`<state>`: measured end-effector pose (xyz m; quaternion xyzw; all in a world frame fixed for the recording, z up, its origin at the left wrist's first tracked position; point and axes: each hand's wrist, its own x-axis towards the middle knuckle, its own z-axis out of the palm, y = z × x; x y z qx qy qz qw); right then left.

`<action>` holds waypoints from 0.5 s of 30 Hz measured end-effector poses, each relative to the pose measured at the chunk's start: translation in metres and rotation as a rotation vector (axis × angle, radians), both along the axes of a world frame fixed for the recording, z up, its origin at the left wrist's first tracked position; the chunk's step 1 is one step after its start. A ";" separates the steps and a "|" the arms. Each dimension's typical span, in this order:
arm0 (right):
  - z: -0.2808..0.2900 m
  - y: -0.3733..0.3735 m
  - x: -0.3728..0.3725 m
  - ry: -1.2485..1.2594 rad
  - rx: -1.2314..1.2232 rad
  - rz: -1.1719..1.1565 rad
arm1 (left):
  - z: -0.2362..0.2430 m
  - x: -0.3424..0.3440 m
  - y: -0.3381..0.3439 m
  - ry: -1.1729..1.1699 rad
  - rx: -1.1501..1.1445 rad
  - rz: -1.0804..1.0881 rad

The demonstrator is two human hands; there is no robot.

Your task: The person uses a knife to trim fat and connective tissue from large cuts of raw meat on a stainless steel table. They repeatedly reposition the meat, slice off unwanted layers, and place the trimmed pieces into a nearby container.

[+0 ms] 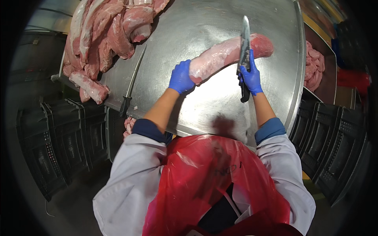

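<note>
A long, pale pink boneless pork loin (216, 57) lies slantwise on the steel table (208, 17), its redder end at the far right. My left hand (182, 77), in a blue glove, is closed round the loin's near left end. In my right hand (251, 78), also gloved in blue, is a knife (245, 37) with a black handle. The blade points away from me and crosses over the loin close to its red end. Whether the edge touches the meat I cannot tell.
A heap of pork loins (114, 29) fills the table's far left. A honing steel (135, 76) lies beside it, black handle toward me. Meat pieces (314, 67) sit in a container at right. Dark crates (67, 133) stand at left, with more crates (328, 133) at right.
</note>
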<state>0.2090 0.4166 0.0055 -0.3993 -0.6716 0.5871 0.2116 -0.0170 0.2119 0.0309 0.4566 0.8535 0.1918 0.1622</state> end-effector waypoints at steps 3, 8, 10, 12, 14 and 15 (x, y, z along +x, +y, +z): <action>0.016 -0.013 -0.016 -0.033 0.001 0.076 | -0.021 -0.025 -0.019 -0.596 0.002 0.061; 0.000 -0.037 -0.020 -0.095 0.094 0.128 | -0.038 -0.010 -0.029 -0.494 0.062 0.032; -0.001 -0.060 0.000 -0.124 0.045 0.148 | -0.044 -0.012 -0.033 -0.541 0.091 0.031; -0.005 -0.086 0.017 -0.055 -0.034 0.140 | -0.051 -0.008 -0.036 -0.529 0.123 0.042; -0.013 -0.085 0.018 -0.047 -0.050 0.131 | -0.057 -0.003 -0.038 -0.516 0.151 0.022; -0.001 -0.072 0.002 -0.110 -0.065 0.126 | -0.057 -0.003 -0.036 -0.504 0.160 -0.003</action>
